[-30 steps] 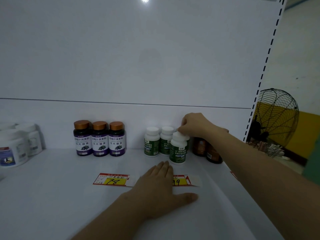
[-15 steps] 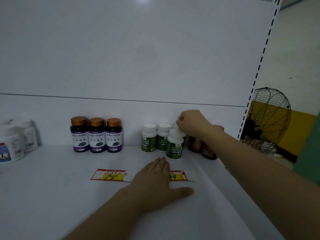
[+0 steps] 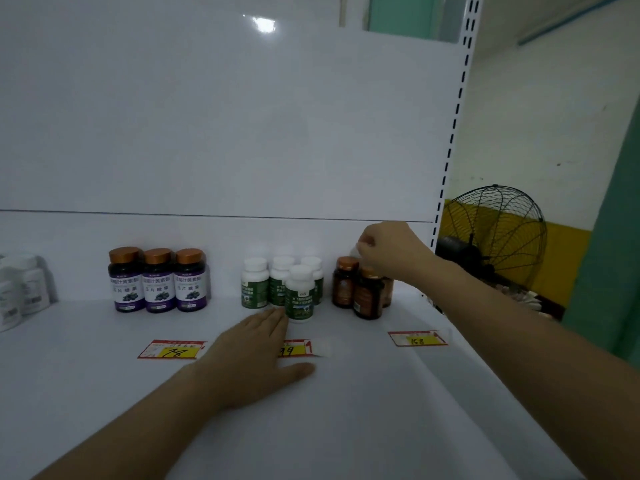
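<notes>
My left hand (image 3: 256,355) lies flat, palm down, on the white shelf (image 3: 363,410), partly covering a price tag (image 3: 299,348). Several white-capped green bottles (image 3: 277,285) stand at the back. One more green bottle (image 3: 299,296) stands in front of them, just beyond my left fingertips. My right hand (image 3: 391,251) hovers over a cluster of brown bottles (image 3: 360,292). Its fingers curl down onto a pale cap (image 3: 354,252) behind them. The rest of that bottle is hidden.
Three purple-labelled bottles (image 3: 157,280) with copper caps stand left of centre, and white tubs (image 3: 20,289) sit at the far left. More price tags (image 3: 171,348) (image 3: 417,338) lie on the shelf. A slotted upright (image 3: 453,133) ends the shelf on the right, with a wire fan (image 3: 495,233) beyond it.
My right hand let go of the front green bottle's cap and moved right, over the brown bottles. The green bottle now stands free. My left hand stayed flat in place.
</notes>
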Action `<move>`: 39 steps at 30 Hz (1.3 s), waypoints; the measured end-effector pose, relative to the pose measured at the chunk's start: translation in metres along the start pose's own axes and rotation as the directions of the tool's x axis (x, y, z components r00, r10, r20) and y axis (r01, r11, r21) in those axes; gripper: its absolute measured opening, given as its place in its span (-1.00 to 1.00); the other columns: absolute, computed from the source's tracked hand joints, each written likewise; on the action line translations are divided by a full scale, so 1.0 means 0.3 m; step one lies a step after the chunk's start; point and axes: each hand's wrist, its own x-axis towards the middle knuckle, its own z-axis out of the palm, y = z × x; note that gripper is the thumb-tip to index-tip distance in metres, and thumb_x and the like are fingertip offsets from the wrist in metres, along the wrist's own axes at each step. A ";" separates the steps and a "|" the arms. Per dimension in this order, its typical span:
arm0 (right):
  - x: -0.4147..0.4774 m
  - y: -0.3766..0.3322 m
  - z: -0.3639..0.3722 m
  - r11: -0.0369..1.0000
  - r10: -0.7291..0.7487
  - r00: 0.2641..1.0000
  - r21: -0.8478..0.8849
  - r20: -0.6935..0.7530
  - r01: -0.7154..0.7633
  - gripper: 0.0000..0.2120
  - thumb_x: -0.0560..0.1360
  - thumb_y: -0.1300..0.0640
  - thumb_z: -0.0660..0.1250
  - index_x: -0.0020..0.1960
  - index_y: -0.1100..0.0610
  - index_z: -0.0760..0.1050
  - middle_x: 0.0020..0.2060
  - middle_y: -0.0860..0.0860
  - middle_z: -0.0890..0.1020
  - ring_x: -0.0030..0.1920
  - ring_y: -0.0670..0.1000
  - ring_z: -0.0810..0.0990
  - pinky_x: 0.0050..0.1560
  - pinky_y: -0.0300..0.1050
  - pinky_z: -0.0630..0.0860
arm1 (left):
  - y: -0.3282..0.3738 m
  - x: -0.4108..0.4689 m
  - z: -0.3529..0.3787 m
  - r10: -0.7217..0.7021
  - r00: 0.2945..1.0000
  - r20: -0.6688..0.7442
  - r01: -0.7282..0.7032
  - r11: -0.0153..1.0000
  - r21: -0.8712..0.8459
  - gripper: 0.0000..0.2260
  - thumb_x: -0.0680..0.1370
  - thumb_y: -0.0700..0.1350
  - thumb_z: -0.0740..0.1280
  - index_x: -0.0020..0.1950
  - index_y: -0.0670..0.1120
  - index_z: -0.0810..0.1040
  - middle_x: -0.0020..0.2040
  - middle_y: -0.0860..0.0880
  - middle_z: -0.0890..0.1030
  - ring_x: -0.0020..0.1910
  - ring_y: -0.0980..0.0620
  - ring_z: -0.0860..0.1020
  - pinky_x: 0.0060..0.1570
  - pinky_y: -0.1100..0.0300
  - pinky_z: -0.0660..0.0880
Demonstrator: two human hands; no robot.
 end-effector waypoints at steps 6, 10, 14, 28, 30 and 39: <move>-0.031 0.178 -0.092 0.997 -0.032 0.983 -0.064 0.179 0.044 -0.64 0.58 0.07 0.20 0.27 0.26 0.48 0.21 0.16 0.55 0.18 0.12 0.52 0.02 -0.11 0.49 | 0.115 0.007 -0.048 -0.099 0.995 -0.014 0.097 0.992 -0.076 0.00 0.27 0.53 -0.15 0.56 -0.04 -0.15 0.56 0.05 -0.15 0.53 0.11 -0.10 0.42 0.25 -0.11; -0.021 0.242 -0.077 0.996 -0.061 0.970 -0.043 0.234 0.073 -0.58 0.60 -0.03 0.17 0.38 0.15 0.37 0.29 0.13 0.47 0.24 0.09 0.45 0.02 -0.19 0.36 | 0.321 0.083 -0.076 -0.113 0.990 -0.079 0.091 0.966 -0.244 -0.13 0.44 0.43 0.07 0.56 -0.04 -0.12 0.57 0.06 -0.11 0.53 0.11 -0.05 0.44 0.22 -0.04; -0.004 0.240 0.009 0.997 -0.073 0.964 0.043 0.255 0.064 -0.60 0.60 -0.05 0.17 0.30 0.21 0.40 0.19 0.17 0.51 0.16 0.12 0.48 0.02 -0.11 0.42 | 0.475 0.199 -0.035 -0.096 0.994 -0.060 0.072 0.944 -0.321 -0.06 0.41 0.46 0.10 0.56 -0.08 -0.14 0.57 0.00 -0.09 0.53 0.08 -0.05 0.46 0.17 -0.06; 0.030 0.204 0.180 0.991 -0.031 0.999 0.131 0.027 0.027 -0.66 0.56 -0.02 0.24 0.11 0.26 0.38 0.05 0.20 0.54 0.06 0.18 0.52 -0.15 -0.13 0.34 | 0.506 0.244 0.043 -0.163 0.984 0.073 0.176 0.955 -0.239 -0.03 0.41 0.49 -0.02 0.55 -0.16 -0.18 0.56 -0.11 -0.16 0.54 -0.01 -0.14 0.47 0.11 -0.16; 0.028 0.207 0.145 0.986 -0.001 1.000 0.169 0.005 0.000 -0.64 0.55 -0.07 0.25 0.08 0.25 0.40 0.00 0.18 0.55 0.01 0.17 0.55 -0.16 -0.09 0.42 | 0.502 0.247 0.051 -0.187 0.981 0.051 0.193 0.931 -0.311 -0.06 0.42 0.48 0.01 0.55 -0.15 -0.15 0.57 -0.09 -0.11 0.54 0.00 -0.09 0.48 0.11 -0.11; -0.055 0.211 -0.004 0.902 0.085 0.989 0.431 -0.124 -0.023 -0.57 0.47 -0.19 0.32 -0.10 0.19 0.67 -0.19 0.10 0.69 -0.16 0.02 0.61 -0.15 -0.17 0.51 | 0.448 0.274 -0.034 -0.486 0.843 -0.231 -0.007 0.419 -0.908 -0.48 0.36 0.07 0.51 0.22 -0.01 0.40 0.02 0.10 0.55 -0.14 0.24 0.48 -0.31 0.52 0.35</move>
